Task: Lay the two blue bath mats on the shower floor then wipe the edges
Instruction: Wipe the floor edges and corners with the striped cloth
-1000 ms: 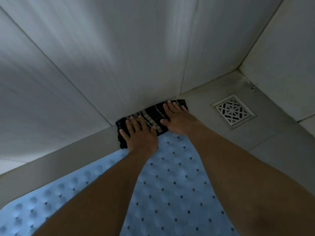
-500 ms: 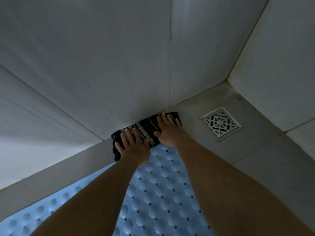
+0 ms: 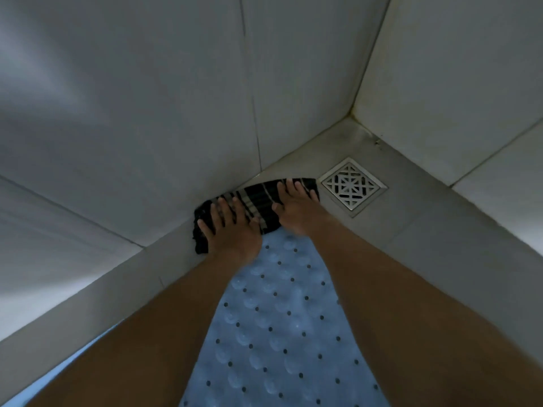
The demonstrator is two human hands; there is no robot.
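A blue bath mat (image 3: 282,327) with raised bumps and small holes lies flat on the shower floor between my forearms. At its far end a black cloth with pale stripes (image 3: 258,199) is pressed on the floor strip against the wall base. My left hand (image 3: 232,230) lies flat on the cloth's left part, fingers spread. My right hand (image 3: 296,207) presses the cloth's right part, fingertips near its far edge. A second mat cannot be told apart; a blue sliver (image 3: 73,365) shows at the lower left.
A square metal floor drain (image 3: 352,186) sits just right of the cloth, near the corner. Pale tiled walls (image 3: 147,113) rise behind and on the right. Grey floor tile (image 3: 426,245) runs along the mat's right side.
Both hands and the cloth have slid right along the wall base, and the cloth's right end is now close to the drain. The view has shifted too.
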